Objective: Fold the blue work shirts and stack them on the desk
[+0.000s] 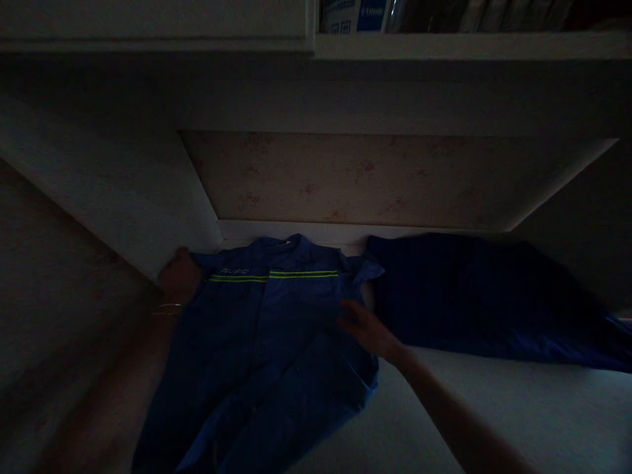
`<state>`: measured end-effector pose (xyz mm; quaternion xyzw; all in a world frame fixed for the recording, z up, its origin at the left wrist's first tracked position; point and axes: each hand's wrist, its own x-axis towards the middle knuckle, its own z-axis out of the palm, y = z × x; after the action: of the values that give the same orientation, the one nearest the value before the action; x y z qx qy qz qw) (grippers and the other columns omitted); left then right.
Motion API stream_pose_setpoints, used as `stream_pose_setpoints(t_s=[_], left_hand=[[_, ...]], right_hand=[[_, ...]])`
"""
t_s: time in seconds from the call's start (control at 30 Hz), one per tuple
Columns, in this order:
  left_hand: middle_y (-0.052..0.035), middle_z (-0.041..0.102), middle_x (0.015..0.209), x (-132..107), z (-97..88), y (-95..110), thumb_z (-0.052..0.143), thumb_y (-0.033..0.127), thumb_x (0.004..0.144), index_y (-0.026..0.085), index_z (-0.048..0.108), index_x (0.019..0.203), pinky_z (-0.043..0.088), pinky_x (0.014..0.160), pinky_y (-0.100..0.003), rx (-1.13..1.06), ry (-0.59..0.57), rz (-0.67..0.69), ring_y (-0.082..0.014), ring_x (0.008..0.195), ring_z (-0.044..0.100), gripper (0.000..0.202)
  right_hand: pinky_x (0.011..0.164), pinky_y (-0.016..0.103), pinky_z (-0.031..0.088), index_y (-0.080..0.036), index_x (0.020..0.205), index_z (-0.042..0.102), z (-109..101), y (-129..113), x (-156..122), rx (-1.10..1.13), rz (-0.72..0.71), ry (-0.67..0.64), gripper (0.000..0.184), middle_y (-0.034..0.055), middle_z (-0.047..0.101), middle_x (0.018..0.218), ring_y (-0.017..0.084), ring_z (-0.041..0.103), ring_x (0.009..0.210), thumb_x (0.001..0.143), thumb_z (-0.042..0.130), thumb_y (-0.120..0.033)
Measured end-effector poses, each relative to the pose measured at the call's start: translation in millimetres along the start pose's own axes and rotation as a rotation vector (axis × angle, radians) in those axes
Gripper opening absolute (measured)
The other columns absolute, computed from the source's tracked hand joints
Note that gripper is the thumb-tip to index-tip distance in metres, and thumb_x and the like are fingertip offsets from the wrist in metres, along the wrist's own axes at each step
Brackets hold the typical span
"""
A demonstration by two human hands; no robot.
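Observation:
A blue work shirt [261, 316] with yellow-green stripes and lettering on the chest lies spread out, collar toward the back wall. My left hand [180, 273], with thin bands on its wrist, is closed at the end of the shirt's left-hand sleeve and appears to grip it. Over the right side of the shirt, my right hand [364, 328] has its fingers slightly bent and apart, with nothing visible in them. The lower part of the shirt is wrinkled and runs out of the picture at the bottom.
A dark blue folded cloth [459, 299] lies to the right on the pale surface [444, 388]. Overhead juts a white shelf [474, 46] holding a blue-and-white box [355, 14]. Side panels [118, 191] and a flower-patterned back wall [336, 174] enclose the dim space.

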<state>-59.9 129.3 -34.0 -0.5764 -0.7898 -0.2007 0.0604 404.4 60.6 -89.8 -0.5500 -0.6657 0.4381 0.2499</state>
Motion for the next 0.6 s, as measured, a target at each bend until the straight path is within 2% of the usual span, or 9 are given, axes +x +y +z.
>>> stream_pose_setpoints(t_s=[0.07, 0.13, 0.2, 0.27, 0.37, 0.43, 0.47, 0.53, 0.6], left_hand=[[-0.0274, 0.050, 0.136, -6.1, -7.9, 23.1, 0.031, 0.019, 0.095, 0.005, 0.038, 0.139, 0.041, 0.093, -0.061, 0.034, 0.032, 0.008, -0.0404, 0.119, 0.052, 0.047], [-0.0263, 0.039, 0.148, -21.9, -5.1, 52.5, 0.030, 0.018, 0.095, 0.010, 0.038, 0.143, 0.032, 0.103, -0.065, 0.020, -0.002, 0.092, -0.0436, 0.132, 0.040, 0.049], [-0.0223, 0.043, 0.147, -47.8, 4.8, 79.4, 0.035, 0.020, 0.095, 0.013, 0.046, 0.138, 0.028, 0.109, -0.061, -0.032, -0.121, 0.208, -0.0409, 0.136, 0.039, 0.046], [-0.0165, 0.058, 0.135, -81.2, 14.6, 96.8, 0.040, 0.026, 0.094, 0.017, 0.058, 0.128, 0.037, 0.107, -0.050, -0.106, -0.308, 0.320, -0.0336, 0.127, 0.052, 0.039], [-0.0058, 0.072, 0.116, -135.0, 13.1, 100.9, 0.046, 0.037, 0.094, 0.025, 0.066, 0.118, 0.051, 0.090, -0.032, -0.207, -0.584, 0.423, -0.0217, 0.102, 0.068, 0.034], [-0.0021, 0.074, 0.111, -166.5, -2.7, 93.7, 0.047, 0.045, 0.094, 0.028, 0.068, 0.117, 0.053, 0.082, -0.027, -0.272, -0.779, 0.463, -0.0184, 0.095, 0.070, 0.036], [-0.0013, 0.074, 0.112, -180.0, -13.8, 89.0, 0.047, 0.049, 0.094, 0.029, 0.068, 0.118, 0.053, 0.082, -0.027, -0.303, -0.891, 0.471, -0.0182, 0.096, 0.070, 0.038], [-0.0011, 0.072, 0.118, -202.4, -37.0, 80.3, 0.047, 0.055, 0.092, 0.033, 0.066, 0.123, 0.050, 0.089, -0.029, -0.337, -1.091, 0.449, -0.0198, 0.103, 0.068, 0.043], [-0.0026, 0.070, 0.123, -220.0, -54.9, 74.3, 0.046, 0.058, 0.092, 0.036, 0.062, 0.130, 0.047, 0.095, -0.034, -0.311, -1.203, 0.391, -0.0227, 0.111, 0.064, 0.047]], right_hand=[[0.104, 0.044, 0.044, -0.015, 0.138, 0.050, 27.2, -7.4, -15.0, -0.087, -0.014, -0.197, 0.063, 0.0153, 0.060, 0.134, 0.028, 0.060, 0.118, 0.086, 0.058, -0.049], [0.109, 0.046, 0.039, -0.011, 0.144, 0.044, 43.0, -14.8, -21.0, -0.144, -0.028, -0.242, 0.073, 0.0189, 0.054, 0.141, 0.031, 0.054, 0.127, 0.083, 0.064, -0.045], [0.111, 0.044, 0.037, -0.013, 0.144, 0.045, 46.4, -21.9, -21.2, -0.130, -0.046, -0.253, 0.076, 0.0171, 0.053, 0.144, 0.030, 0.050, 0.131, 0.078, 0.071, -0.038], [0.103, 0.040, 0.044, -0.019, 0.135, 0.056, 40.5, -29.1, -22.1, -0.073, -0.048, -0.352, 0.061, 0.0100, 0.063, 0.133, 0.027, 0.058, 0.121, 0.078, 0.071, -0.033], [0.081, 0.029, 0.052, -0.021, 0.106, 0.072, 26.7, -38.6, -34.4, -0.021, -0.095, -0.761, 0.032, 0.0012, 0.075, 0.099, 0.020, 0.068, 0.091, 0.081, 0.069, -0.041], [0.078, 0.025, 0.050, -0.022, 0.102, 0.074, 22.4, -40.8, -49.8, 0.035, -0.213, -1.099, 0.035, -0.0008, 0.074, 0.094, 0.018, 0.069, 0.087, 0.079, 0.070, -0.048], [0.080, 0.024, 0.050, -0.023, 0.103, 0.073, 23.0, -39.8, -58.6, 0.082, -0.285, -1.245, 0.039, -0.0015, 0.074, 0.096, 0.018, 0.069, 0.090, 0.076, 0.072, -0.050], [0.078, 0.023, 0.049, -0.026, 0.097, 0.074, 29.6, -33.9, -76.4, 0.145, -0.377, -1.447, 0.038, -0.0037, 0.074, 0.091, 0.017, 0.070, 0.089, 0.068, 0.077, -0.052], [0.064, 0.022, 0.049, -0.027, 0.079, 0.072, 40.7, -24.0, -93.2, 0.104, -0.363, -1.569, 0.028, -0.0067, 0.071, 0.071, 0.016, 0.069, 0.070, 0.062, 0.081, -0.047]])
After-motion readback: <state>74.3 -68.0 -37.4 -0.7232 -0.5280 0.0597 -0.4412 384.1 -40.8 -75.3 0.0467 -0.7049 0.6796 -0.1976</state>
